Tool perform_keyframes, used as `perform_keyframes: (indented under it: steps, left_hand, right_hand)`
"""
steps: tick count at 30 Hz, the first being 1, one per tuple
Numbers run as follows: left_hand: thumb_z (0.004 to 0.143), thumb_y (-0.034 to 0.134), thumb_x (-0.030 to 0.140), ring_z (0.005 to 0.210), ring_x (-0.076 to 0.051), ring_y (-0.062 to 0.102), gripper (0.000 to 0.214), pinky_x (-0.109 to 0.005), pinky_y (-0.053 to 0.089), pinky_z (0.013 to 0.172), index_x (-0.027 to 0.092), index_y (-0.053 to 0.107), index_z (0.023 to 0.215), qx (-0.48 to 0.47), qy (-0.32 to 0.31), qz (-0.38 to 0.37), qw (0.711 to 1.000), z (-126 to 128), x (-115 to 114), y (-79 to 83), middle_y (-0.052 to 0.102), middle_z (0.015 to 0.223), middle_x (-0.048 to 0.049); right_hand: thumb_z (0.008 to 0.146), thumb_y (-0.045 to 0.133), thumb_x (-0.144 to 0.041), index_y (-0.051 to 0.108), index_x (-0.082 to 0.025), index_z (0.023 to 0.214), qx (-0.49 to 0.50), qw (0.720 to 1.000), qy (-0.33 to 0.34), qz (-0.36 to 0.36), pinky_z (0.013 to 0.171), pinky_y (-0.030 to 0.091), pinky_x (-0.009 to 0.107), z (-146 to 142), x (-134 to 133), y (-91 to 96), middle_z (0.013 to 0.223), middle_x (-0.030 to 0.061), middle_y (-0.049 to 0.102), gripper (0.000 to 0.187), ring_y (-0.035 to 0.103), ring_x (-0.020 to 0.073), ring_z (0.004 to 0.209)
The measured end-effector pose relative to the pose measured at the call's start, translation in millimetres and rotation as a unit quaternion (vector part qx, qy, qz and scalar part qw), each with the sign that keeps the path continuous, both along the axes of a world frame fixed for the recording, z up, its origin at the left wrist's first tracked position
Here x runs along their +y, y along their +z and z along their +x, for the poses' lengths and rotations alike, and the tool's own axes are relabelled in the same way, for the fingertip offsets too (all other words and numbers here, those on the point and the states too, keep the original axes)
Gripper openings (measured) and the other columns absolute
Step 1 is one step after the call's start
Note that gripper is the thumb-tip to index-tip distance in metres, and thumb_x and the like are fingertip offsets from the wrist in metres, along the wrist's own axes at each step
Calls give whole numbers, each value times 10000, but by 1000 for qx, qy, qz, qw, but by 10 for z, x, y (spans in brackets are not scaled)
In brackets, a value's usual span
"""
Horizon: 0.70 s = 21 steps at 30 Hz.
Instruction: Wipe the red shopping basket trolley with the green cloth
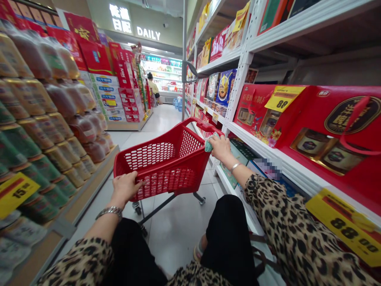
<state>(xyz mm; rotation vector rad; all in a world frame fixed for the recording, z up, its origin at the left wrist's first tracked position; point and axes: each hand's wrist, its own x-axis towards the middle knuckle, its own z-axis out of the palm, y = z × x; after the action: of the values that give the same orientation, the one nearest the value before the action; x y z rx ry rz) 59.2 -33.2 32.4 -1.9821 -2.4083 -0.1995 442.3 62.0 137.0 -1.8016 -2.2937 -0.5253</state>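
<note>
Two of our hands rest on the red plastic shopping cart [149, 178], so we place everything from it, working left to right. Well left of the cart, we see rows of plastic-wrapped bottles [38, 119] packed along a low shelf [64, 216], with a yellow price tag [16, 194] reading 15 at its edge. Farther ahead on that side, beyond the cart, stand stacks of red gift boxes [101, 75]. Our left hand [125, 186], with a silver link bracelet [108, 212] at the wrist, is closed over the cart's near rim. Straight ahead past the cart, another person [153, 87] stands far down the aisle near brightly lit display shelves [160, 75]. Our right hand [220, 147], with a thin silver bangle [235, 167] at the wrist, is clenched on the cart's right corner and presses a bunched teal cloth [210, 145] against the rim. Just right of the cart runs white metal shelving [238, 103], stocked with boxed goods and, lower down, red gift packages [330, 127]. A yellow price tag [345, 226] reading 88 sits on its edge. Leopard-print sleeves [297, 234] lead back from the cart to us, above black trousers [229, 238].
</note>
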Motion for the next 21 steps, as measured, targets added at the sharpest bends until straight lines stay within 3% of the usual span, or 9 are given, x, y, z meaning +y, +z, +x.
perform_keyframes:
  steps: [5, 9, 13, 21]
  left_hand:
    - [849, 569, 411, 1091, -357, 690, 168, -458, 448, 1028, 244, 584, 847, 16, -3, 2, 1000, -123, -31, -10, 762, 1017, -142]
    - [844, 580, 388, 1088, -348, 691, 147, -449, 439, 1044, 242, 579, 852, 21, 8, -4, 1000, -187, -91, 13, 762, 1016, -137]
    - [826, 597, 424, 1072, -344, 695, 181, -450, 438, 1056, 250, 605, 874, 13, 19, -6, 1000, -254, -148, 40, 769, 1004, -119]
    - [818, 540, 458, 1033, -346, 704, 250, -456, 441, 1013, 226, 601, 887, 18, -6, -17, 1000, -377, -272, 77, 764, 981, -133]
  right_hand:
    - [946, 513, -133, 705, -267, 1286, 10, 999, -51, 18, 895, 342, 440, 319, 193, 183, 1430, 101, 647, 412, 515, 336, 1191]
    - [948, 471, -127, 708, -305, 1293, 31, 997, -49, 44, 901, 302, 455, 437, 257, 158, 1456, 71, 646, 455, 498, 333, 1165]
    - [943, 485, -132, 694, -318, 1350, 46, 994, -25, 95, 930, 284, 473, 417, 201, -77, 1536, 58, 599, 494, 475, 339, 1168]
    - [934, 530, -89, 719, -307, 1344, 112, 964, 57, 236, 962, 314, 463, 195, 79, -813, 1423, 99, 677, 501, 465, 310, 1106]
